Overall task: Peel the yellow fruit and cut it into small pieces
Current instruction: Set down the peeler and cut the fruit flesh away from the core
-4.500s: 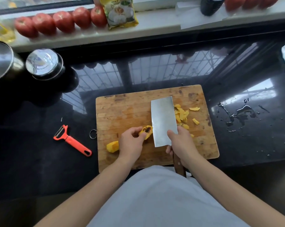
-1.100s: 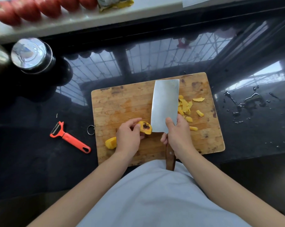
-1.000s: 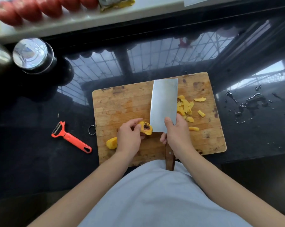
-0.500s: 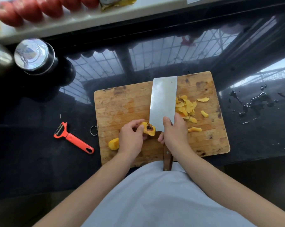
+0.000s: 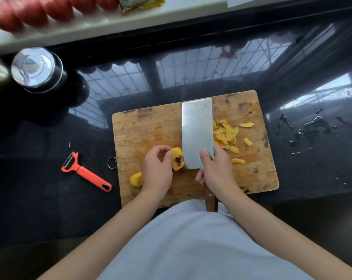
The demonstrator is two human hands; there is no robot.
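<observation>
I've got the cleaver point(image 5: 197, 134) in my right hand point(image 5: 216, 168), fingers wrapped on the handle, forefinger up the blade's flat. Risk here: the yellow fruit half point(image 5: 177, 161) is small, slick and rounded, so it could skid under the edge and bring the blade onto my left hand point(image 5: 157, 168). Those fingers curl round the fruit's left side, fingertips close beside the steel. The fruit sits near the cutting board's point(image 5: 142, 128) front edge, touching the blade's left face. Another chunk point(image 5: 136, 179) lies by the front-left corner, slices point(image 5: 225, 134) toward the right edge.
</observation>
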